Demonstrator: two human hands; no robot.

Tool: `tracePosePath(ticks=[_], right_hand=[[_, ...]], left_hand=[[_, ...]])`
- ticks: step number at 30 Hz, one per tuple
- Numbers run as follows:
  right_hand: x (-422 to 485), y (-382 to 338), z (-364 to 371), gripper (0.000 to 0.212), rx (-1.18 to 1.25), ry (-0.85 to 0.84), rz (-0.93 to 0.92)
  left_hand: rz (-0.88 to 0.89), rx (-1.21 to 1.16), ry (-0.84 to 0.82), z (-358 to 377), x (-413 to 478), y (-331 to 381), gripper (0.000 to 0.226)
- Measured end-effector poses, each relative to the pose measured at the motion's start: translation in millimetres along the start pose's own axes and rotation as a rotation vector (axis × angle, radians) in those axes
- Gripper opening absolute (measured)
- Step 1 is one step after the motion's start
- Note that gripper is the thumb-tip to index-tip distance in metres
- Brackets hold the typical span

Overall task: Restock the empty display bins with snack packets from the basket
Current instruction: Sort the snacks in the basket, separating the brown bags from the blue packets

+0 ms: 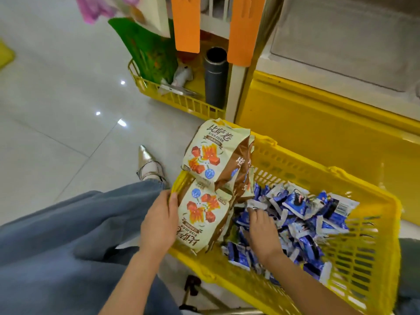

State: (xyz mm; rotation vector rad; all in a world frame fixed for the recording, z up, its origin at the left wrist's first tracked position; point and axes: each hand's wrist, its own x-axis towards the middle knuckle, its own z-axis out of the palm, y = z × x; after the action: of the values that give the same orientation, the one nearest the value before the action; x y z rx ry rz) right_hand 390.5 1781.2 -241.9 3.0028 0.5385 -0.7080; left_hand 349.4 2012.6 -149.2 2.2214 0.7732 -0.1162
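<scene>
A yellow plastic basket (368, 258) stands in front of me with several small blue snack packets (302, 214) heaped inside. At its left end lean cream-and-brown snack bags (216, 153), one behind the other. My left hand (159, 221) rests flat against the side of the nearest cream bag (202, 217) at the basket's left rim. Among the blue packets lies my right hand (261, 230), fingers reaching into the pile; whether it holds one is hidden.
A yellow display bin front (318, 133) rises behind the basket, under a pale shelf. To the back left a smaller yellow basket (172, 101) holds a grey flask (216, 76) and green packaging. Orange tags hang above. My leg and a pointed shoe (147, 164) are on the tiled floor.
</scene>
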Motion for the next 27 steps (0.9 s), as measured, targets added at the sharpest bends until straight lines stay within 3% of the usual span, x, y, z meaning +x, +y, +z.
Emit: tracePosePath(ticks=[3, 7, 12, 15, 21, 24, 27], right_hand=[[23, 9, -9, 0.071, 0.112, 0.011, -0.002], [33, 11, -19, 0.091, 0.448, -0.177, 0.050], [19, 0, -6, 0.109, 0.156, -0.276, 0.061], [5, -12, 6, 0.103, 0.016, -0.310, 0.053], [0, -15, 3, 0.062, 0.151, -0.375, 0.074], [-1, -2, -7, 0.059, 0.301, -0.380, 0.085], [-5, 21, -25, 0.053, 0.382, -0.410, 0.073]], left_hand=[[0.014, 0.043, 0.066, 6, 3, -3, 0.031], [0.009, 0.119, 0.152, 11, 3, -5, 0.032], [-0.025, 0.121, 0.153, 11, 4, -4, 0.033], [-0.034, 0.131, 0.146, 12, 3, -4, 0.033], [-0.047, 0.094, 0.146, 11, 1, -2, 0.032], [-0.088, -0.068, 0.294, 6, -4, 6, 0.032], [0.081, -0.084, 0.412, 2, -20, 21, 0.027]])
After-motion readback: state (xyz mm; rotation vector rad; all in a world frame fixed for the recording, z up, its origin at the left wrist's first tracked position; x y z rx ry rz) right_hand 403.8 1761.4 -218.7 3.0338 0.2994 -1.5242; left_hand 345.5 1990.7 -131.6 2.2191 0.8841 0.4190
